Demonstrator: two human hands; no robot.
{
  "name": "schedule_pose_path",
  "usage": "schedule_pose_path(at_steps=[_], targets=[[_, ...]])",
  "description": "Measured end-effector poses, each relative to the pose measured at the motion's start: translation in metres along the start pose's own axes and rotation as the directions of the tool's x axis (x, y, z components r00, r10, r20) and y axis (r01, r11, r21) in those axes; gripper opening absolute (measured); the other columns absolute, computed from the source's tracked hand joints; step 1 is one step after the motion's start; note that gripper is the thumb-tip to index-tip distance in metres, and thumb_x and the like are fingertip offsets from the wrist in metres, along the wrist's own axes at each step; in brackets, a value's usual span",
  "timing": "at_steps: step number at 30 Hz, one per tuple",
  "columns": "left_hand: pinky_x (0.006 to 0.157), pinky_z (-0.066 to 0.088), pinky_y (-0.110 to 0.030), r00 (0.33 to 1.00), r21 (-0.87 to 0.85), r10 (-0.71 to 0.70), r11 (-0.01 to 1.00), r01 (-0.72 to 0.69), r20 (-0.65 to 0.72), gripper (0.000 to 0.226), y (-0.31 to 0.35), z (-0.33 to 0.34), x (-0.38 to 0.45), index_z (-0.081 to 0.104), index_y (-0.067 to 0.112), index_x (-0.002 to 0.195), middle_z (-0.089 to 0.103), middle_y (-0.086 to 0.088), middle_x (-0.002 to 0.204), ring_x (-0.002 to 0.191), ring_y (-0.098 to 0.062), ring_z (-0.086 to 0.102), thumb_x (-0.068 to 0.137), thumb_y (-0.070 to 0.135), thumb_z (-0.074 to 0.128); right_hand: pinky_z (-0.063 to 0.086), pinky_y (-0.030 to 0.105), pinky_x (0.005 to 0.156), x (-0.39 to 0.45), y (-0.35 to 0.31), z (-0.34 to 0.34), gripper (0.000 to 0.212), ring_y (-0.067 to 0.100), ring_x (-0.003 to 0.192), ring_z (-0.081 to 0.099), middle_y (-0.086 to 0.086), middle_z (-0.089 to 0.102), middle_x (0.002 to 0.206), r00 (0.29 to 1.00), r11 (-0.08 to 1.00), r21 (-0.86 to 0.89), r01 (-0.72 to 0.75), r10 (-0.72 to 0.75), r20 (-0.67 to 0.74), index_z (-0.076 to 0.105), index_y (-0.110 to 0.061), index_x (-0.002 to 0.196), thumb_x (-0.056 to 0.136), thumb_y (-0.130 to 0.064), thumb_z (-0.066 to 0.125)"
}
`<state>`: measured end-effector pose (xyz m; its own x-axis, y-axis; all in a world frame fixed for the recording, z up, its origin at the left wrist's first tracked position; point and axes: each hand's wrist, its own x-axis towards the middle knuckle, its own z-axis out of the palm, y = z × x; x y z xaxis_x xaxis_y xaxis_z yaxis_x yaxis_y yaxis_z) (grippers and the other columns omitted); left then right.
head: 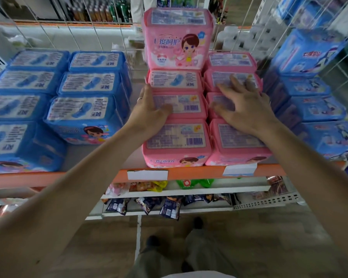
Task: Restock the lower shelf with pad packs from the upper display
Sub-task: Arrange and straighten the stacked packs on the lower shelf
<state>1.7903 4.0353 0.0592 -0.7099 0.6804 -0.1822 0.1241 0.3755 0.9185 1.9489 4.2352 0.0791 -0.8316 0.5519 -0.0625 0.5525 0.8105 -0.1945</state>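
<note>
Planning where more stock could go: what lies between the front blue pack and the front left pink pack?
In the head view, only bare shelf lies between the front blue pack and the front left pink pack.

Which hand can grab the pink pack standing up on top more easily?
Probably the left hand. It rests on the left pink column, directly below the upright pink pack. The right hand is spread over the neighbouring column.

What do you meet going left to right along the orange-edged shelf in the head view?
Blue pad packs → left hand on the left pink column → right hand on the right pink column → more blue packs.
</note>
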Motion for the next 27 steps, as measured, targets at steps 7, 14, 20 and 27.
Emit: schedule_pose_path(at_steps=[7,14,20,27], targets=[[0.094,0.056,-0.035,0.999,0.091,0.046,0.995,-0.045,-0.008,0.061,0.009,0.005,-0.005,0.027,0.033,0.153,0.035,0.007,0.147,0.122,-0.014,0.052,0.1,0.019,0.053,0.009,0.063,0.118,0.003,0.0,0.002,0.074,0.028,0.156,0.0,-0.005,0.007,0.169,1.0,1.0,-0.01,-0.003,0.003,-0.002,0.018,-0.041,0.158,0.093,-0.076,0.031],[0.09,0.06,-0.04,0.999,-0.144,-0.007,0.99,0.002,-0.039,0.049,0.012,-0.008,-0.018,0.047,0.03,0.14,0.064,0.008,0.127,0.104,-0.011,0.07,0.096,0.017,0.063,0.015,0.059,0.121,-0.012,0.013,-0.013,0.065,0.02,0.154,0.017,-0.007,0.019,0.167,0.997,0.976,0.216,0.029,-0.013,-0.075,0.031,-0.041,0.153,0.096,-0.072,0.033],[0.107,0.047,-0.037,0.999,-0.282,0.04,0.959,-0.037,0.006,0.071,-0.016,-0.021,-0.055,0.035,0.013,0.152,0.052,0.001,0.147,0.133,-0.01,0.051,0.091,0.033,0.067,0.045,0.013,0.092,-0.066,0.06,-0.014,0.041,-0.009,0.109,0.061,-0.031,0.065,0.116,0.944,0.549,0.836,0.002,0.276,-0.183,0.057,-0.018,0.134,0.105,-0.044,0.045],[0.085,0.059,-0.028,0.993,-0.477,0.094,0.878,-0.045,0.078,0.056,-0.042,0.003,-0.074,0.042,0.025,0.145,0.066,-0.001,0.131,0.115,-0.015,0.068,0.095,0.006,0.06,0.043,0.045,0.109,-0.088,0.052,0.026,0.083,0.013,0.126,0.06,-0.009,0.065,0.134,0.964,0.364,0.928,-0.082,0.264,-0.018,0.043,-0.03,0.151,0.08,-0.071,0.061]])
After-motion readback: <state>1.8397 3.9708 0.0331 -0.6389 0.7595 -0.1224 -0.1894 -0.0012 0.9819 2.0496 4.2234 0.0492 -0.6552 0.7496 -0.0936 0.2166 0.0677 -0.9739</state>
